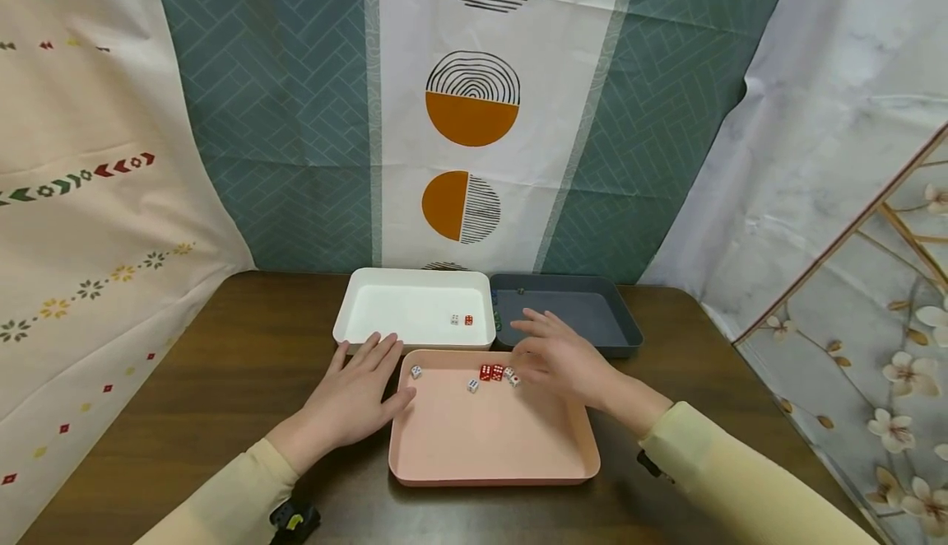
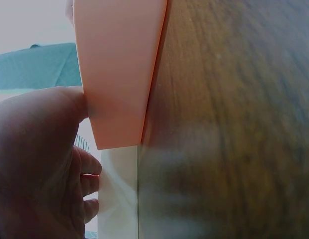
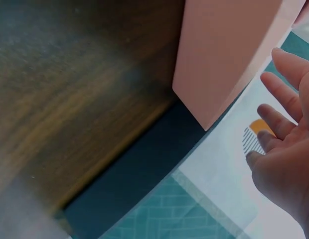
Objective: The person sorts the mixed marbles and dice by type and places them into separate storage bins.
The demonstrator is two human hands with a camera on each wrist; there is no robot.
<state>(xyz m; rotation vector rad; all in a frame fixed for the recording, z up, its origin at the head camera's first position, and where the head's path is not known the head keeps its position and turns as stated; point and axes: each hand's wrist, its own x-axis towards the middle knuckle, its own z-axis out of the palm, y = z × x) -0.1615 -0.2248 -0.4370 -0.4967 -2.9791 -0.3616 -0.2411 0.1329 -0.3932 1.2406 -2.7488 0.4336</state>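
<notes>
1. Nearest the wearer, at the bottom edge of the head view, pale yellow sleeves, left sleeve (image 1: 215,500) and right sleeve (image 1: 748,479), reach over a dark brown wooden table (image 1: 185,380); a black device (image 1: 295,520) sits at the left wrist.
2. Next comes the pink tray (image 1: 481,438), its near part bare.
3. At its left side is the left hand (image 1: 346,405), palm down and grasping nothing; its thumb lies at the pink tray's left rim, and its extended fingers reach the white tray's near rim.
4. Over the pink tray's far right part hovers the right hand (image 1: 563,361), grip released, fingers loosely bent, with nothing visible in it.
5. Along the far part of the pink tray lie 6 visible dice: 1 white die (image 1: 416,371) in the left corner, 1 white die (image 1: 472,385) near the middle, 2 red dice (image 1: 485,372) side by side, and 2 white dice (image 1: 514,381) close to the right fingers.
6. Beyond, the white tray (image 1: 400,302) contains a whitish die (image 1: 455,319) and a red die (image 1: 469,320).
7. Beside it on the right, the dark grey tray (image 1: 570,306) contains green dice (image 1: 497,319), number unclear, by its left wall, plus a small dark die (image 1: 521,291) farther back.
8. Farthest hangs a teal-and-white cloth (image 1: 311,117) with orange half-circles.
</notes>
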